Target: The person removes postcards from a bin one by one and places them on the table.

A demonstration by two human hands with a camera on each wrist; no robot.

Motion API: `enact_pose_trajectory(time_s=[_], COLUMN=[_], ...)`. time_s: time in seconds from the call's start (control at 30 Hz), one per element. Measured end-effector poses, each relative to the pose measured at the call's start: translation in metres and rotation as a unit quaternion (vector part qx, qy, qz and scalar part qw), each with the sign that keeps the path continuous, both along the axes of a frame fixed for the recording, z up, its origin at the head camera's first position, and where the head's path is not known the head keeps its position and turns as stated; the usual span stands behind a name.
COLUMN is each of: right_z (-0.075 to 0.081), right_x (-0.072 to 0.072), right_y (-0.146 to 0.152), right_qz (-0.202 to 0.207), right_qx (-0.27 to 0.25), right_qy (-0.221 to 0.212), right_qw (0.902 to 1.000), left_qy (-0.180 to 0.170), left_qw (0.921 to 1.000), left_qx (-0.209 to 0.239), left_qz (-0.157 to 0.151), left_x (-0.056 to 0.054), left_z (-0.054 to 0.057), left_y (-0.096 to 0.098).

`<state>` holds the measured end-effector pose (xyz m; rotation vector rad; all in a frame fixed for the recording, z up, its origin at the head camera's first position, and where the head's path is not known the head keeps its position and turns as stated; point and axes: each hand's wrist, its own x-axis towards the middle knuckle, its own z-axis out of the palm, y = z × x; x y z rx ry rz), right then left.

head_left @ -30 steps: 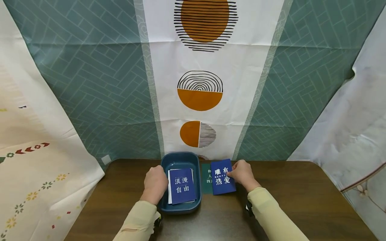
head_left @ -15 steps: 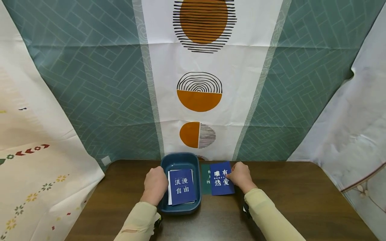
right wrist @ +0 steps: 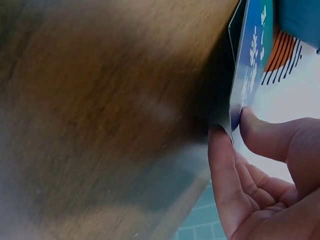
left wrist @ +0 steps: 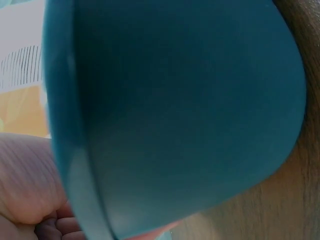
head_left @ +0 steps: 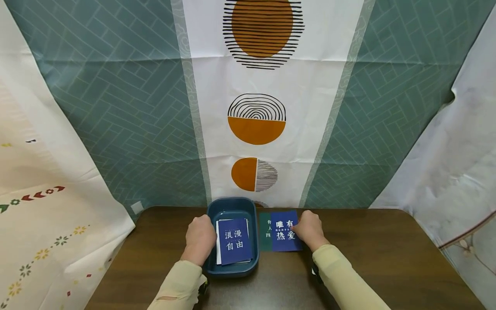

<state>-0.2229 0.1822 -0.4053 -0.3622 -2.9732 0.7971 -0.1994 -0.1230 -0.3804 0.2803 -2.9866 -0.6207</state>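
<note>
The left sleeve (head_left: 175,284) and right sleeve (head_left: 345,275) are long, pale yellow and plain, with soft wrinkles near the cuffs; a short slit or fold (head_left: 168,298) crosses the left one. A small black wrist-worn piece shows beside each cuff, the left piece (head_left: 203,286) flecked yellow-green, the right piece (head_left: 315,270) marked with white.

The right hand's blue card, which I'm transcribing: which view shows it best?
The head view: there the blue card faces the camera, its printed front mostly uncovered. The right wrist view shows it steeply slanted; the left wrist view lacks it.
</note>
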Motion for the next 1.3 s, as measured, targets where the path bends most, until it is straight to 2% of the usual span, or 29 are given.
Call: enact_pose_trajectory(time_s=[0.2, 0.4, 0.53, 0.73, 0.87, 1.07, 1.17, 1.3], right_z=[0.002, 0.01, 0.025, 0.052, 0.062, 0.061, 0.058, 0.049], right_x=[-0.001, -0.001, 0.002, 0.012, 0.018, 0.034, 0.041, 0.042], right_y=[0.002, -0.002, -0.016, -0.049, -0.075, -0.119, -0.138, -0.154], right_qz=[-0.003, -0.002, 0.013, 0.059, 0.088, 0.139, 0.165, 0.179], right_qx=[0.011, 0.028, 0.024, 0.026, 0.018, 0.033, 0.044, 0.043], right_qy=[0.004, 0.03, 0.055, 0.095, 0.111, 0.114, 0.098, 0.062], right_qw=[0.9999, 0.9991, 0.9981, 0.9934, 0.9897, 0.9832, 0.9805, 0.9809], left_qy=[-0.004, -0.001, -0.001, -0.001, 0.006, 0.003, 0.006, 0.015], left_qw=[1.0, 0.9998, 0.9995, 0.9988, 0.9978, 0.9965, 0.9964, 0.9961], left_qx=[0.004, 0.021, 0.031, 0.047, 0.065, 0.08, 0.081, 0.084], left_qz=[0.0, -0.005, -0.012, -0.013, -0.013, -0.024, -0.023, -0.019], left_x=[0.002, 0.002, 0.002, 0.005, 0.005, 0.006, 0.005, 0.005], left_z=[0.002, 0.002, 0.003, 0.01, 0.015, 0.012, 0.008, 0.005], left_y=[-0.001, -0.005, -0.011, -0.018, -0.02, -0.021, -0.023, -0.026])
